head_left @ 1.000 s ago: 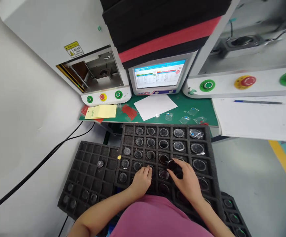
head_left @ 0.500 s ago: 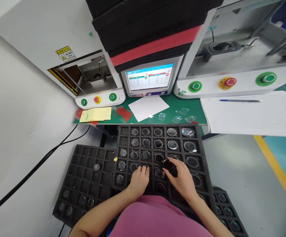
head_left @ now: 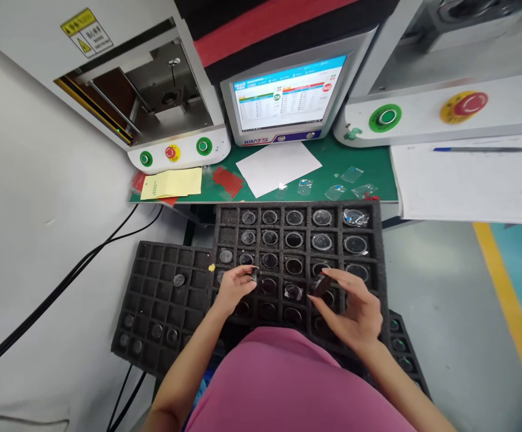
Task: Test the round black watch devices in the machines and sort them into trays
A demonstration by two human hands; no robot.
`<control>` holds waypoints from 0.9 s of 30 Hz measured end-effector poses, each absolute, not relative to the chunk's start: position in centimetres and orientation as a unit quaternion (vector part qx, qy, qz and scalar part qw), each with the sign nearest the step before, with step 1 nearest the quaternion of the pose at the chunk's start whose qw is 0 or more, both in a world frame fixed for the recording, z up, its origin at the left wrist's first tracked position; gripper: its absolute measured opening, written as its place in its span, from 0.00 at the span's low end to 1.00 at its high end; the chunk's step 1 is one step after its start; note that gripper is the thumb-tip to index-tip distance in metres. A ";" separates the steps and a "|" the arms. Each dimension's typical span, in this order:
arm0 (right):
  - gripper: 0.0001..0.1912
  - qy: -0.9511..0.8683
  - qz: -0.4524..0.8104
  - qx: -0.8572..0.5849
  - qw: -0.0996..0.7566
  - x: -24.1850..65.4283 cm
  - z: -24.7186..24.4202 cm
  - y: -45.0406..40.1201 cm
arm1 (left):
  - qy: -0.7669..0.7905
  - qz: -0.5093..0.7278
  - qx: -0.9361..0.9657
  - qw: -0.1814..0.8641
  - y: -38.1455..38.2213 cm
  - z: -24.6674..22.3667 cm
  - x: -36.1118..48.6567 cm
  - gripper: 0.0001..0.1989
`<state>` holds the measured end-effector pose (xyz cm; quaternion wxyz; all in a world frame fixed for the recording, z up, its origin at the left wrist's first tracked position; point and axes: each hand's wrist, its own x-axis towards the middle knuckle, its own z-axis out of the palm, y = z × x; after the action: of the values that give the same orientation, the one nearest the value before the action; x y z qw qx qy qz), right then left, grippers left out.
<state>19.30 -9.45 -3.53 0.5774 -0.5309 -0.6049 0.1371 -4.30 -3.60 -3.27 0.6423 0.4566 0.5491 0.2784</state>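
Observation:
A black foam tray (head_left: 380,264) divided into square cells lies in front of me, with dark round lens-like discs in most cells. My right hand (head_left: 353,300) pinches a dark round disc (head_left: 319,285) between thumb and fingers, tilted above the right part of the tray. Over the left part, my left hand (head_left: 236,288) grips a smaller round disc (head_left: 255,274) at its fingertips, partly hidden by the fingers. Between the hands, a disc with a shiny clear film (head_left: 293,292) sits in its cell.
A second foam tray (head_left: 153,258) with a few discs is lower left; another (head_left: 398,327) is lower right. Behind stand a monitor (head_left: 288,96) and two machines with buttons. Paper (head_left: 279,168), clear film pieces (head_left: 335,192) and a pen (head_left: 481,149) lie on the bench.
My left hand has moved up and left and now shows a small disc at its fingertips. The right hand's disc has moved slightly right and tilted. The view has shifted closer to the bench.

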 end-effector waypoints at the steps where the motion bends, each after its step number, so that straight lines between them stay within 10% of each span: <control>1: 0.29 -0.612 0.132 -0.515 0.585 19.3 -3.2 -9.5 | 0.546 0.297 0.425 0.658 -3.8 -3.3 -4.5 0.22; 27: 0.26 -0.380 0.274 -0.643 0.606 16.4 -1.1 -12.2 | 0.443 0.404 0.294 0.744 -8.0 2.1 -7.5 0.36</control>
<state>16.45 -12.18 -1.11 0.6059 -0.6427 -0.3802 0.2743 -7.45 -7.98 2.08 0.7441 0.2942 0.4429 0.4044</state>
